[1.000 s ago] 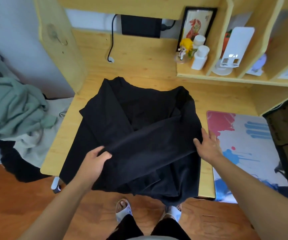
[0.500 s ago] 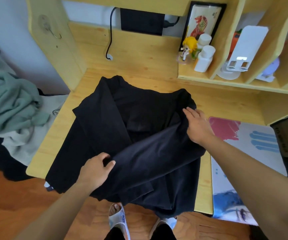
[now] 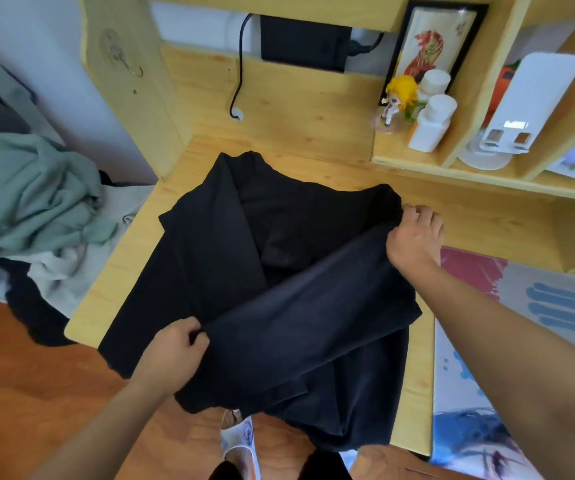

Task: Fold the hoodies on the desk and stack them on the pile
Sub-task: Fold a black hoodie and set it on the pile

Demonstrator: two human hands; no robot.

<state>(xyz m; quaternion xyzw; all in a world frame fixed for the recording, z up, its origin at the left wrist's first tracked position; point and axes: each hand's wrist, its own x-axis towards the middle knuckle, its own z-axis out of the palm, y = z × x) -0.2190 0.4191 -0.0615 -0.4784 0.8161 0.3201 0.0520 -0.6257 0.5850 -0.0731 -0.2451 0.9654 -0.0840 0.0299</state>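
Left hand (image 3: 171, 355) and right hand (image 3: 414, 237) each pinch the black hoodie (image 3: 279, 289); fabric overhanging the desk (image 3: 313, 133) edge below them may slide off.

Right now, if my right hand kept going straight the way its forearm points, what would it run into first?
Probably bare desk first, then the raised shelf edge below the white bottles. The right hand, gripping the black hoodie, aims up-left; depth is uncertain.

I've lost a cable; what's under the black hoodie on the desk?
Only the wooden desk shows around the black hoodie. Its right edge lies beside the colourful mat. Whatever lies beneath is covered; no cable shows there.
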